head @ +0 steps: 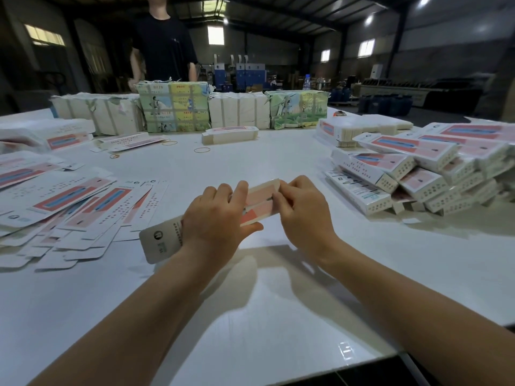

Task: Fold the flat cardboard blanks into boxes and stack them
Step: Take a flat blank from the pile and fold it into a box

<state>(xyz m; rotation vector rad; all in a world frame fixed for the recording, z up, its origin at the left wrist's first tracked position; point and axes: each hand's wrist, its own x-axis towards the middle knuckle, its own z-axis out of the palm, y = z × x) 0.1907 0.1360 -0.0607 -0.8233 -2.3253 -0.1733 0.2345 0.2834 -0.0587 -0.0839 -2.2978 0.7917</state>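
One box (257, 203), partly folded, is held above the table (250, 302) between both hands. The left hand (214, 221) wraps its middle, fingers over the top and thumb beneath; the right hand (302, 211) pinches its far end. Flat blanks (69, 207) lie spread to the left, finished boxes (418, 174) piled at right.
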